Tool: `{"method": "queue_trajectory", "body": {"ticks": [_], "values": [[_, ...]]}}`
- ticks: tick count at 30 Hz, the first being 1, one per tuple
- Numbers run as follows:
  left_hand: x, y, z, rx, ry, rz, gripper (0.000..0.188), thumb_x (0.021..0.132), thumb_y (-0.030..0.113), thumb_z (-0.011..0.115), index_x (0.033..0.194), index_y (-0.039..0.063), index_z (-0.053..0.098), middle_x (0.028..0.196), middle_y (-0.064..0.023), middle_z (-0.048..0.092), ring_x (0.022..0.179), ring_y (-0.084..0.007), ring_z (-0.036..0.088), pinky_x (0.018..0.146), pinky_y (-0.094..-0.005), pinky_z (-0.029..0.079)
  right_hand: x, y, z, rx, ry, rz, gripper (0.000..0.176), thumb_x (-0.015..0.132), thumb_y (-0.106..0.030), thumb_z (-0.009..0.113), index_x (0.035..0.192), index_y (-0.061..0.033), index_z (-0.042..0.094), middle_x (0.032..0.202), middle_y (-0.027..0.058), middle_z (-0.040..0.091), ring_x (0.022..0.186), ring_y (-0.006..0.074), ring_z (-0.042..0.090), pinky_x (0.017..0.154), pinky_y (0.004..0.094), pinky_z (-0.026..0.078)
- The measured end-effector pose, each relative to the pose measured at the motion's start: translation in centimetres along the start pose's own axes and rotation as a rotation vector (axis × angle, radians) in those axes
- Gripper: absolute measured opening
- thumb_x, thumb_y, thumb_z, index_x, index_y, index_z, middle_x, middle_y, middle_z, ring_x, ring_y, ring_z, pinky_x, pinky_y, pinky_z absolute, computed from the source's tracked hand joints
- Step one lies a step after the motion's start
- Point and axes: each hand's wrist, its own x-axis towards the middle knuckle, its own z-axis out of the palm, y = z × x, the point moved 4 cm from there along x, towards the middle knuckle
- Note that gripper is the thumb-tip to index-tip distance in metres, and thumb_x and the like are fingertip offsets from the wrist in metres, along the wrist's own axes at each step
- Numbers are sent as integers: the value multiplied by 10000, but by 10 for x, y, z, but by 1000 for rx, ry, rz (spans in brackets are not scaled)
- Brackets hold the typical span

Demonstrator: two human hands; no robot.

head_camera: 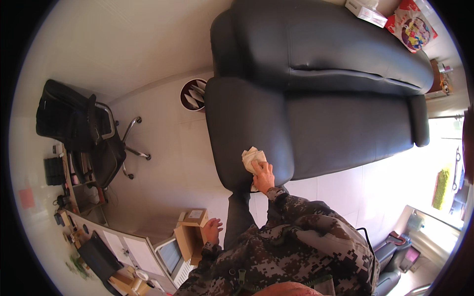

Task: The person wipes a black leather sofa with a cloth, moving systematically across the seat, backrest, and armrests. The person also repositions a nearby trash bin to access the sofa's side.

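A folded cream cloth point(253, 158) lies under the fingers of my right hand point(264, 177), pressed on the seat of a black leather sofa point(337, 129). That spot is near the front edge of the chaise section point(244, 122) at the sofa's left end. My left hand point(212, 230) hangs low at my side with its fingers apart and nothing in it. Next to it is an open cardboard box point(189, 240); I cannot tell whether the hand touches it.
A round bin point(193, 95) stands against the sofa's left side. Farther left is a black office chair point(100, 148) on casters. A desk point(129, 251) with things on it is at the lower left. A white box point(366, 13) and a red printed bag point(413, 27) sit behind the backrest.
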Motion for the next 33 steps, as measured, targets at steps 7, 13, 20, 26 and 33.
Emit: {"method": "queue_trajectory", "body": {"ticks": [7, 13, 20, 26, 33], "values": [[57, 70, 24, 178, -197, 118, 283, 1007, 116, 635, 1254, -18, 668, 1166, -139, 754, 965, -237, 744, 735, -360, 599, 5, -18, 28, 19, -115, -19, 703, 794, -62, 736, 1461, -242, 606, 1298, 135, 545, 1197, 405, 540, 968, 494, 567], [130, 156, 93, 743, -390, 478, 456, 959, 192, 698, 1373, 5, 656, 1303, -196, 712, 1123, -310, 714, 930, -408, 587, 37, -43, 28, 373, -362, 111, 642, 845, -201, 758, 1472, -155, 627, 1306, 217, 603, 1212, 432, 600, 1094, 467, 504], [144, 182, 224, 1067, -227, 636, 963, 859, 472, 829, 1623, 101, 375, 1648, -344, 337, 1535, -488, 349, 1103, -585, 485, 240, -15, -194, 534, 288, -134, 607, 853, -163, 751, 1424, -10, 615, 1217, 199, 619, 1132, 351, 641, 993, 421, 538], [105, 179, 276, 1230, 54, 383, 1141, 809, 551, 871, 1649, 83, 258, 1695, -366, 133, 1448, -704, 262, 1038, -761, 445, 460, 19, -400, -208, 844, -363, 591, 873, -213, 700, 1424, -11, 632, 1226, 262, 674, 1165, 435, 584, 1021, 499, 502], [93, 180, 280, 1138, 138, 410, 1043, 798, 448, 902, 1579, 67, 325, 1652, -381, 208, 1440, -716, 267, 1027, -791, 406, 577, 59, -467, -109, 712, 222, 659, 846, -413, 663, 1486, -257, 635, 1389, 221, 678, 1308, 424, 618, 1126, 475, 484]]}}
